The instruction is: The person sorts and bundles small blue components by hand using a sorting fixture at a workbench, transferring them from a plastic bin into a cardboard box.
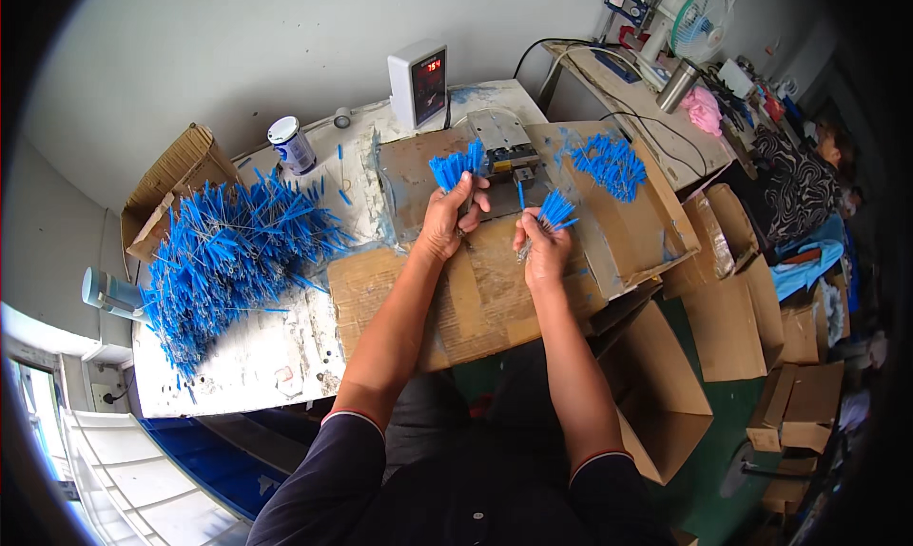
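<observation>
My left hand (pixel 451 215) is closed round a bundle of thin wire pieces with blue ends (pixel 455 168), blue ends pointing up and away. To its right, my right hand (pixel 545 251) grips a second bundle of blue-ended wire pieces (pixel 555 210). One single blue piece (pixel 520 194) stands apart from that bundle, by the thumb and forefinger, pointing at the small metal bench machine (pixel 511 148). Both hands are above the cardboard sheet (pixel 456 299) at the table's front. A large heap of the same pieces (pixel 223 261) covers the left of the table.
A white box with a red digital display (pixel 418 85) stands behind the machine. More blue pieces (pixel 609 165) lie in a cardboard tray (pixel 628 251) at right. Left are an open carton (pixel 181 185) and a white-lidded tub (pixel 291 146). Cartons (pixel 656 394) stand on the floor at right.
</observation>
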